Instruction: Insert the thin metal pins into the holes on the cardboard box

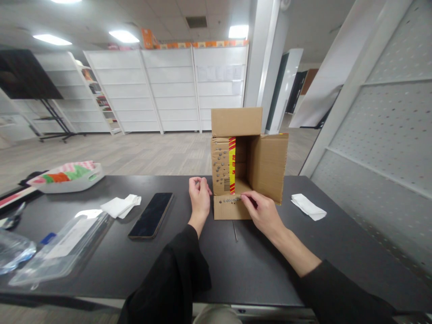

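Open cardboard box [255, 166] upright on the dark tabletop [243, 274], my hands at its front.
My right hand [265, 213]: fingers pinched narrow at the grey studs [231, 200] on the lower flap; grip on one, cannot tell. My left hand [200, 198]: fingers curled in, contents unclear. Phone [150, 216] lies left, metal rod [235, 231] nearer me. Beyond: floor [162, 153], white cabinets [168, 90], wheeled screen [27, 74].

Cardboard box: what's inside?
Only shaded brown walls and a strip of floor show in the cardboard box. The left flap covers part of the opening; anything behind it can't be seen.
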Motion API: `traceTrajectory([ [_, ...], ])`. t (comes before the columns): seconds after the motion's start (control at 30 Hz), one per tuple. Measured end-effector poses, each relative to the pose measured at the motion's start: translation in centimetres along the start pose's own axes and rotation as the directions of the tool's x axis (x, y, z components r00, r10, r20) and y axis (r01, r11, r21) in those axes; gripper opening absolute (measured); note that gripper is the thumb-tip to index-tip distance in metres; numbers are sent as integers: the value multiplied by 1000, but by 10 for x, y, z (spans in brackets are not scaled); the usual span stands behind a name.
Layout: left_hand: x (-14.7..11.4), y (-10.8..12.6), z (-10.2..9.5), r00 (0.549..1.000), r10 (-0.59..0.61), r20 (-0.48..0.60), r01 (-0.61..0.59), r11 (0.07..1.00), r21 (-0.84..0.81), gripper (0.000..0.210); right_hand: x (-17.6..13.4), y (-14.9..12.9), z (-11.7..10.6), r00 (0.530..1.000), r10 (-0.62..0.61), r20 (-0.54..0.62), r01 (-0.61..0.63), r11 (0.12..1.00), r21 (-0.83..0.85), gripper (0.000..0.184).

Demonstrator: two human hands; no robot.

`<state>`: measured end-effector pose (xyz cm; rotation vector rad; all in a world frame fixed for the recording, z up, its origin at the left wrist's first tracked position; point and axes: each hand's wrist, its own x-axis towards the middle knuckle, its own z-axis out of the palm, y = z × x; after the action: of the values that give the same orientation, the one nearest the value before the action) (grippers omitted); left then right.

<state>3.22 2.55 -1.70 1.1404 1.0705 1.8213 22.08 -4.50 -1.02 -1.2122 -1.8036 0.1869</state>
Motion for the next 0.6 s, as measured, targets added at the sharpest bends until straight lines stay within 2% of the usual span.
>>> traceTrajectory([
  [0.27,2,-2,0,1000,7,7,-7,1000,-14,22,1,6,4,999,27,35,-27,999,-28,21],
  [0.47,1,-2,0,1000,8,5,-8,1000,-11,21,0,-3,0,1000,6,2,-6,1000,-21,16],
  [0.6,0,-1,0,1000,8,4,-8,1000,-5,22,0,-2,0,998,-18,55,23,996,-89,15],
])
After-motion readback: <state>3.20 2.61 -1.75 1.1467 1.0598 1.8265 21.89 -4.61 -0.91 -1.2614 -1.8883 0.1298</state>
